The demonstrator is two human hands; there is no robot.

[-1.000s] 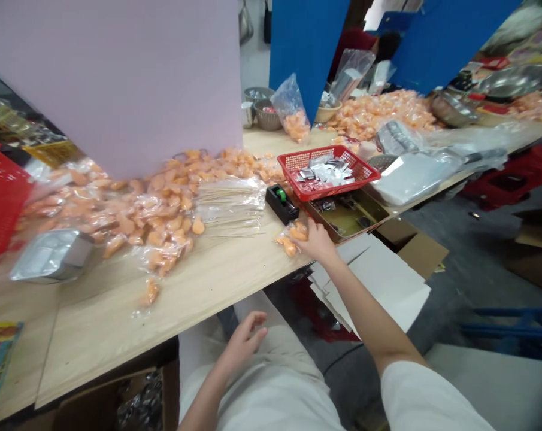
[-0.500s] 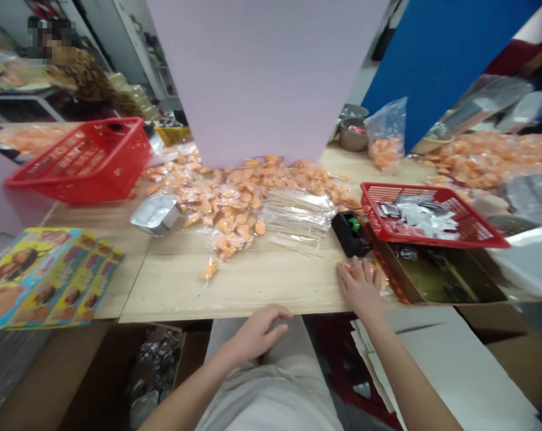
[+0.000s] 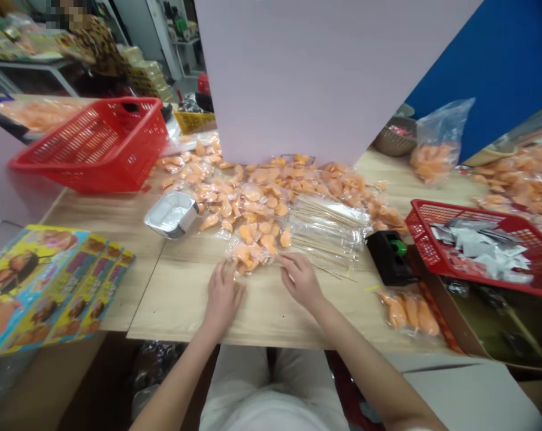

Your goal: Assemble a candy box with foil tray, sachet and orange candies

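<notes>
A heap of orange pieces in clear plastic wrappers (image 3: pixel 253 200) spreads over the middle of the wooden table. My left hand (image 3: pixel 223 297) lies at the heap's near edge, fingers stretched forward beside the closest pieces. At the heap's right front is my right hand (image 3: pixel 301 280), fingers loosely bent and thumb apart, with nothing visible in it. Thin wooden sticks in clear bags (image 3: pixel 329 224) lie just beyond that hand. Farther right, a clear bag with several orange pieces (image 3: pixel 409 314) rests in front of a black tape dispenser (image 3: pixel 390 257).
Foil trays (image 3: pixel 172 214) and a red basket (image 3: pixel 95 146) stand left, with colourful printed boxes (image 3: pixel 50 287) nearer. A red basket of silvery packets (image 3: pixel 486 245) overhangs a brown open box (image 3: pixel 481 323) at right. A bag of orange pieces (image 3: pixel 436 149) stands behind. Someone (image 3: pixel 93 42) is far left.
My right hand has left the bagged orange pieces by the tape dispenser and moved left to the heap. My left hand has risen from my lap to the heap's near edge. The view has shifted.
</notes>
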